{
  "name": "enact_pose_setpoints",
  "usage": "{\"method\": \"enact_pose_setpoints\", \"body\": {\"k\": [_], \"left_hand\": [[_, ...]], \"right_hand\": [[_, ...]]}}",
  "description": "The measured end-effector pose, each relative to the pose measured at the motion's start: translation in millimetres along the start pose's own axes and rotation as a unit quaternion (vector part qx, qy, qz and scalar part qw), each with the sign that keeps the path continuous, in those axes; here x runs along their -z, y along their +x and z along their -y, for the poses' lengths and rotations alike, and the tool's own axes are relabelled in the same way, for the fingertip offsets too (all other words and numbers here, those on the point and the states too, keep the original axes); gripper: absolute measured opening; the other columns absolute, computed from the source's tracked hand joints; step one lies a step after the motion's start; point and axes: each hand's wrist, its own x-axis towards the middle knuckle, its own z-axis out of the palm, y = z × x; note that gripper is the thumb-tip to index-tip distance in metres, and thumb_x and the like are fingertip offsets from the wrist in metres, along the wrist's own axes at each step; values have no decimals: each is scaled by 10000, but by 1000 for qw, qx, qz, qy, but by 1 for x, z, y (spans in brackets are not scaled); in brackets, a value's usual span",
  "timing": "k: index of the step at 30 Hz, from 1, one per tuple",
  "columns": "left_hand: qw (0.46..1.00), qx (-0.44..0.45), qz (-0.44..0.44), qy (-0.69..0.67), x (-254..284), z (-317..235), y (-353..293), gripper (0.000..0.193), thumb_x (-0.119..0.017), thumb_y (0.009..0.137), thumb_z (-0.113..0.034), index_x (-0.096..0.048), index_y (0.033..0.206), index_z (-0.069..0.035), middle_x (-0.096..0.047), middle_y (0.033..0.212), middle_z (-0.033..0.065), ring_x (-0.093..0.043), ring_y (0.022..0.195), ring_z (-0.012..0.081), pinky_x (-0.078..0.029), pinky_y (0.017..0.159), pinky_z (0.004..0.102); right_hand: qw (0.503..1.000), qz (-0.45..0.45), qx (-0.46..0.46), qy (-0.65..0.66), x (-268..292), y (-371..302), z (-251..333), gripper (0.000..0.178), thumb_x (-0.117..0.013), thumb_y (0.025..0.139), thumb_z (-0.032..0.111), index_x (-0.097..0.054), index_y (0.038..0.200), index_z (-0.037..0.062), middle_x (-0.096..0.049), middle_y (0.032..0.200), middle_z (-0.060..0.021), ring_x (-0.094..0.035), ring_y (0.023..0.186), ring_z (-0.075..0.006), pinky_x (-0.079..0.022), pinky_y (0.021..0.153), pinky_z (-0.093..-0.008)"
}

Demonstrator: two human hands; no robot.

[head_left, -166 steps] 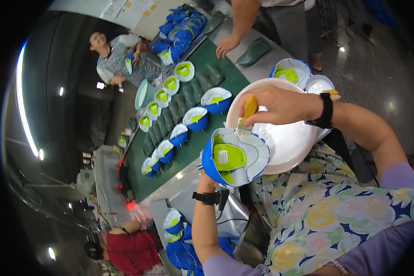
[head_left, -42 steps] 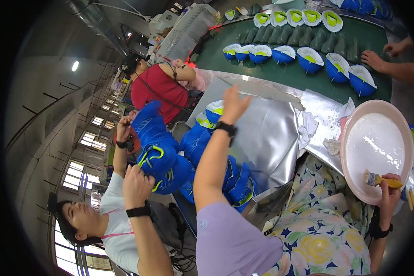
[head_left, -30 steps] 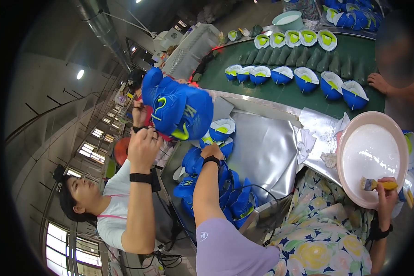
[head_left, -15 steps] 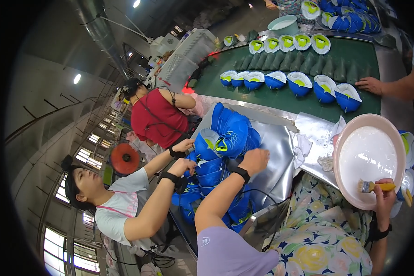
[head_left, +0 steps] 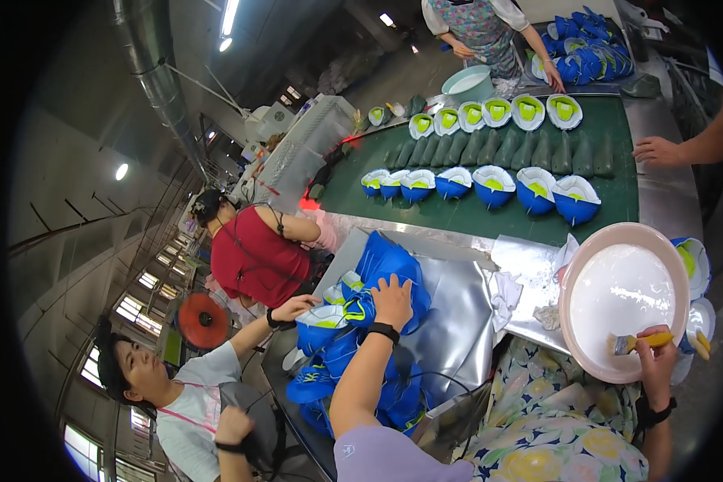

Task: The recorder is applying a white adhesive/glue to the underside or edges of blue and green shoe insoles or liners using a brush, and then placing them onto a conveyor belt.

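My left hand [head_left: 393, 302] reaches onto a heap of blue shoe uppers [head_left: 390, 265]. Its fingers are spread and touch an upper on top; no firm hold shows. In my right hand [head_left: 658, 358] is a paintbrush with a yellow handle [head_left: 655, 341]. The brush's bristles [head_left: 611, 345] rest in white liquid inside a pink basin [head_left: 568, 309]. Beside the heap, a co-worker's hand [head_left: 294, 308] touches a blue upper with a lime-green inside [head_left: 321, 321]. That co-worker's other hand [head_left: 234, 424] is raised lower down, away from the heap.
A green conveyor belt [head_left: 618, 197] carries rows of blue-and-white uppers [head_left: 492, 186] and dark shoe lasts [head_left: 516, 150]. Another person's hand [head_left: 659, 152] rests at its right edge. White cloths [head_left: 506, 297] lie near the basin. A black cable [head_left: 450, 377] runs past my left arm.
My left hand has moved left onto the heap, and its fingers have spread. One of the co-worker's hands has drawn back from the uppers. The brush stays in the basin.
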Motion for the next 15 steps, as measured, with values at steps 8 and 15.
{"method": "enact_pose_setpoints", "body": {"k": [8,15], "left_hand": [[971,68,123,-195,70,61,-26,1207,-911,503,-390,-275,1518,-245,-179,1568,234,-280,1384,487,-303,1102,563],[884,-51,178,-429,66,105,-29,871,-771,681,-65,-399,1463,-161,-411,1483,189,-386,1384,307,-324,1119,364]], "right_hand": [[1000,-2,-1,20,-2,1,-7,111,-623,872,24,-554,958,19,-589,893,-48,-586,797,-115,-465,720,-245],[1000,4,-5,28,0,1,-14,117,-616,874,13,-547,968,24,-564,904,-40,-572,814,-112,-455,741,-238]]}}
